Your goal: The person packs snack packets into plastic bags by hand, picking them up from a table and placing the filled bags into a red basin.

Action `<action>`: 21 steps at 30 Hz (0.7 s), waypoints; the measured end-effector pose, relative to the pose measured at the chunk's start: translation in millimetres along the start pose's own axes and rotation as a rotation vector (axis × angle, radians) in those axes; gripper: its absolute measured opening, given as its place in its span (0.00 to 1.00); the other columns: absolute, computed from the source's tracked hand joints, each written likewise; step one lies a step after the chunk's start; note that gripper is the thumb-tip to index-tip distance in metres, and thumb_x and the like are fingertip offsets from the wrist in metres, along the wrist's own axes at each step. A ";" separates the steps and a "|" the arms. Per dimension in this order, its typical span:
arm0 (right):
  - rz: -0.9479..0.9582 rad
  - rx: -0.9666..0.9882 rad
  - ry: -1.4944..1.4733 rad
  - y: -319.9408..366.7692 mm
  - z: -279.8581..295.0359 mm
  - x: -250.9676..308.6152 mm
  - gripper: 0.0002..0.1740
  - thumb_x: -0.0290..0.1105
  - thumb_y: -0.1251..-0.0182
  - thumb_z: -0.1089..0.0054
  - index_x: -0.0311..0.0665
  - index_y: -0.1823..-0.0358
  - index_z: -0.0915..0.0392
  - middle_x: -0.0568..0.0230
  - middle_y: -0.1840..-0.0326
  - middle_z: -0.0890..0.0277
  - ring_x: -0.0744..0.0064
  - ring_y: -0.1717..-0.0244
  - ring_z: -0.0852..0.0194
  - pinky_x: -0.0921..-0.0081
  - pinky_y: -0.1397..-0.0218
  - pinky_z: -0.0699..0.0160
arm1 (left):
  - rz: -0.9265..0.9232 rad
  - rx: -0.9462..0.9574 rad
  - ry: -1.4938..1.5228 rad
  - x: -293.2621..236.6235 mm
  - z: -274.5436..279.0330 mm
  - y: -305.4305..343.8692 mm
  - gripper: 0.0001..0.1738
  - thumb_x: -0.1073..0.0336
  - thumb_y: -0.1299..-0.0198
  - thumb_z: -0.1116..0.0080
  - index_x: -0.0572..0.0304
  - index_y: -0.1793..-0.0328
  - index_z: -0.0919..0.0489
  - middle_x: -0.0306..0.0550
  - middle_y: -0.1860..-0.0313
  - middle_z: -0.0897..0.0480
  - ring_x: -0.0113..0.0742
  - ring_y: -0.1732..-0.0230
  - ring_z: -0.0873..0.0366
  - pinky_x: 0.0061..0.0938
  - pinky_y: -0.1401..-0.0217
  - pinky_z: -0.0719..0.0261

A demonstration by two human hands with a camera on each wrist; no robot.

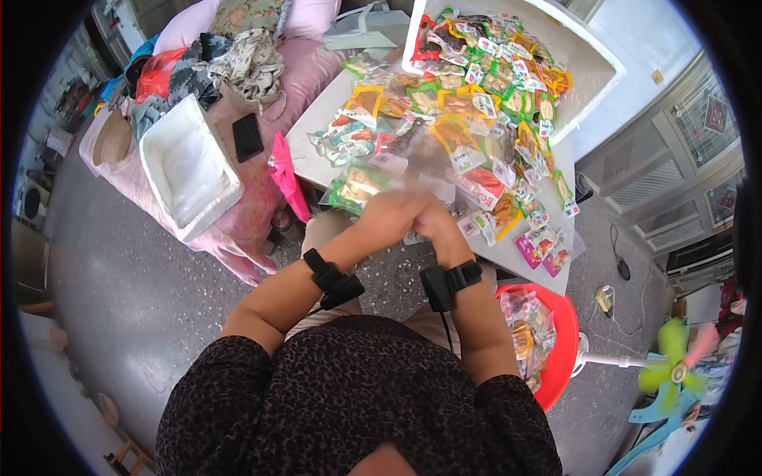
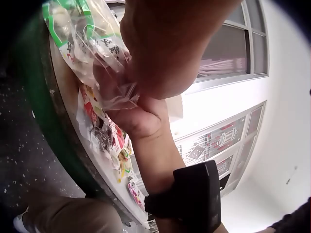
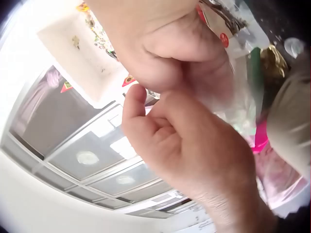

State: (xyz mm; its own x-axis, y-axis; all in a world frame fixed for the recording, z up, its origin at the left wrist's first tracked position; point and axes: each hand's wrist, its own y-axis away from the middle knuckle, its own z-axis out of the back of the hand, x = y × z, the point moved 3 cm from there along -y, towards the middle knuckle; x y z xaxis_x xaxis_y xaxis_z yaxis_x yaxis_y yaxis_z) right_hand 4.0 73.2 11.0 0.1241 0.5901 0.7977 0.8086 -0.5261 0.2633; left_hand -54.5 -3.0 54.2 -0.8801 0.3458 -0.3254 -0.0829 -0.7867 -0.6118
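My left hand (image 1: 393, 218) and right hand (image 1: 432, 218) meet at the near edge of the table. Between them the fingers pinch the clear edge of a plastic food packet (image 2: 92, 53), a see-through bag with green print and pale food inside. In the head view this green packet (image 1: 357, 188) lies in front of the left hand. From the right wrist, the left hand (image 3: 180, 136) shows curled fingers close against the right hand (image 3: 180, 43). Motion blurs the fingertips, and the hands partly hide the packet's edge.
Many colourful food packets (image 1: 460, 131) cover the table (image 1: 317, 119), spilling from a tipped white foam box (image 1: 591, 79). A red tub (image 1: 565, 341) with packets stands at the right, beside a fan (image 1: 675, 373). On the left bed lie another foam box (image 1: 190, 170) and a phone (image 1: 248, 136).
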 end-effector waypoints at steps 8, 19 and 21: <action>0.063 0.031 -0.286 -14.6 -10.3 -2.3 0.14 0.32 0.42 0.57 0.32 0.57 0.35 0.57 0.59 0.32 0.66 0.60 0.31 0.70 0.59 0.28 | 0.007 -0.086 -0.010 2.3 15.2 -5.6 0.18 0.71 0.60 0.50 0.56 0.58 0.28 0.46 0.73 0.25 0.45 0.71 0.27 0.34 0.68 0.29; 0.219 -0.114 -0.168 -31.5 -21.7 -10.7 0.14 0.31 0.43 0.57 0.35 0.55 0.36 0.57 0.57 0.33 0.65 0.58 0.32 0.65 0.58 0.29 | 0.117 0.043 -0.017 19.1 17.1 -3.0 0.17 0.72 0.57 0.53 0.58 0.57 0.29 0.50 0.67 0.25 0.47 0.67 0.27 0.34 0.67 0.29; 0.274 -0.121 -0.072 -27.2 -20.2 -8.4 0.14 0.30 0.43 0.57 0.35 0.55 0.36 0.57 0.57 0.33 0.64 0.58 0.32 0.64 0.58 0.29 | 0.184 0.174 -0.040 20.5 17.9 -11.5 0.16 0.71 0.56 0.53 0.59 0.57 0.29 0.51 0.65 0.25 0.49 0.66 0.27 0.35 0.65 0.29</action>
State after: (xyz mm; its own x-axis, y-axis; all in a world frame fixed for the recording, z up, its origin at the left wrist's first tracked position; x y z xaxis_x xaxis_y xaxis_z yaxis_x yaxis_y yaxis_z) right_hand -30.6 70.3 8.1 0.3718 0.4556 0.8088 0.6655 -0.7383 0.1099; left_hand -80.0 4.0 67.5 -0.9052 0.1713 -0.3889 0.0040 -0.9117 -0.4109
